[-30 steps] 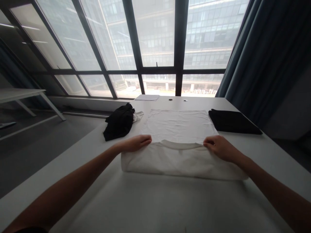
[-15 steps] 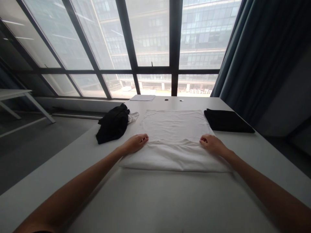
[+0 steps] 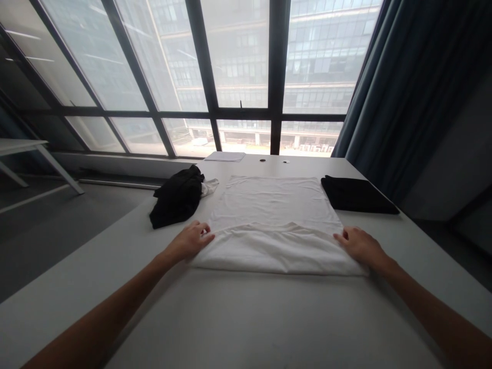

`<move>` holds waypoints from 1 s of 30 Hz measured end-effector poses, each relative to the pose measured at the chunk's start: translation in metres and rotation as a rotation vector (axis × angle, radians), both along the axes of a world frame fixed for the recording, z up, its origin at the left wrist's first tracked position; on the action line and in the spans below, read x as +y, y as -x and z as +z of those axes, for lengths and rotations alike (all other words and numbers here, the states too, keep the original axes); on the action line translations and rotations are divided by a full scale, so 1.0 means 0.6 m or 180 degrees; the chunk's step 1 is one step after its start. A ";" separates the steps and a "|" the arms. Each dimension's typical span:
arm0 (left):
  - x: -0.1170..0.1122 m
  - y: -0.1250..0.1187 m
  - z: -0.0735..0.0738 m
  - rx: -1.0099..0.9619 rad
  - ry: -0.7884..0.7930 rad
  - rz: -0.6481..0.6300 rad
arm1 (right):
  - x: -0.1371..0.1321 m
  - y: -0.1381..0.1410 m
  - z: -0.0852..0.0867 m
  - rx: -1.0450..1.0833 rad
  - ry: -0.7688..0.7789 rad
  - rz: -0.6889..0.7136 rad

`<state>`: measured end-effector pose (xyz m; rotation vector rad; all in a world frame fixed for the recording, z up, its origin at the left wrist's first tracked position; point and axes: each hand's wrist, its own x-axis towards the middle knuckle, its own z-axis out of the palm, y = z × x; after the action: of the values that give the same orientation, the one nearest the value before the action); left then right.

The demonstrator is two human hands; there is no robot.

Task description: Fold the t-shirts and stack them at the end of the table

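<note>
A white T-shirt (image 3: 274, 202) lies spread on the table, its near part folded over toward the far side in a wrinkled band with a curved, collar-like edge. At the left end of that fold is my left hand (image 3: 191, 240), thumb and fingers closed on the cloth's edge. My right hand (image 3: 361, 247) pinches the matching right end, fingers curled. Both palms face inward, and the fabric between them lies on the table.
The white table (image 3: 269, 318) reaches toward the windows. Left of the shirt sits a crumpled black garment (image 3: 177, 197) with white cloth (image 3: 209, 187) beside it. A folded black garment (image 3: 357, 193) lies to the right. Papers (image 3: 225, 157) rest at the far edge, near a dark blue curtain (image 3: 378, 97).
Both hands have moved apart and toward me, from the inner ends of the fold to its outer corners. The folded band looks wider and flatter at its ends.
</note>
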<state>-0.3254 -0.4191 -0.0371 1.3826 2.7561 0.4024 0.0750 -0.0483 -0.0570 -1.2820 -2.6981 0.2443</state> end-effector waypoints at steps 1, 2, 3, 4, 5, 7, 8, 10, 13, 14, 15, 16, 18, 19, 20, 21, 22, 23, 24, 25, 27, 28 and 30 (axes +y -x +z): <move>-0.001 -0.001 0.002 -0.0078 0.0001 0.0008 | 0.001 -0.001 -0.001 0.0001 0.0008 -0.0030; -0.001 -0.003 0.005 -0.0166 -0.0003 0.0011 | 0.003 -0.002 -0.002 0.0009 0.0024 -0.0034; -0.002 -0.004 0.008 -0.0254 -0.0011 0.0016 | 0.004 -0.002 -0.002 0.0025 0.0047 -0.0021; -0.003 -0.005 0.012 -0.0331 -0.0026 0.0027 | 0.004 -0.002 -0.001 0.0054 0.0075 -0.0012; -0.003 -0.005 0.016 -0.0401 -0.0039 0.0045 | 0.005 -0.001 0.000 0.0100 0.0113 -0.0010; -0.003 -0.004 0.023 -0.0561 -0.0057 0.0100 | 0.006 0.001 0.004 0.0252 0.0214 -0.0025; -0.003 -0.003 0.025 -0.0667 -0.0071 0.0126 | 0.007 0.002 0.007 0.0345 0.0268 -0.0055; -0.003 0.003 0.025 -0.0970 -0.0151 0.0153 | 0.011 0.003 0.012 0.0519 0.0383 -0.0147; -0.002 0.012 0.022 -0.1543 -0.0448 0.0164 | 0.017 0.003 0.015 0.0639 0.0539 -0.0320; -0.002 0.014 0.022 -0.1713 -0.0559 0.0175 | 0.018 0.003 0.015 0.0656 0.0588 -0.0337; -0.001 0.015 0.022 -0.1854 -0.0656 0.0188 | 0.019 0.002 0.015 0.0673 0.0630 -0.0337; -0.001 0.016 0.022 -0.1962 -0.0733 0.0198 | 0.020 0.002 0.015 0.0701 0.0661 -0.0320; 0.000 0.013 0.024 -0.2094 -0.0879 0.0191 | 0.020 0.000 0.014 0.0824 0.0703 -0.0216; 0.001 0.012 0.026 -0.2128 -0.0978 0.0174 | 0.020 -0.001 0.015 0.0917 0.0718 -0.0140; 0.002 0.010 0.028 -0.2145 -0.1095 0.0153 | 0.020 -0.001 0.015 0.1032 0.0727 -0.0053; 0.004 0.009 0.031 -0.2155 -0.1218 0.0131 | 0.021 -0.002 0.017 0.1160 0.0726 0.0027; 0.005 0.008 0.034 -0.2151 -0.1347 0.0121 | 0.022 -0.002 0.020 0.1292 0.0712 0.0086; 0.008 0.008 0.038 -0.2134 -0.1472 0.0114 | 0.023 -0.001 0.025 0.1424 0.0688 0.0125; 0.011 0.009 0.042 -0.2100 -0.1593 0.0103 | 0.026 0.000 0.031 0.1559 0.0650 0.0151; 0.015 0.012 0.047 -0.2046 -0.1720 0.0089 | 0.029 0.001 0.039 0.1695 0.0601 0.0179; 0.028 0.020 0.055 -0.1895 -0.1991 0.0065 | 0.038 0.005 0.059 0.1957 0.0472 0.0264; 0.036 0.026 0.059 -0.1810 -0.2133 0.0062 | 0.045 0.008 0.070 0.2075 0.0399 0.0305; 0.055 0.043 0.060 -0.1686 -0.2419 0.0068 | 0.063 0.016 0.089 0.2262 0.0269 0.0324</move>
<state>-0.3512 -0.3859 -0.0011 1.0830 2.2358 1.6614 0.0656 -0.0108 -0.0035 -0.8492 -2.1486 0.6842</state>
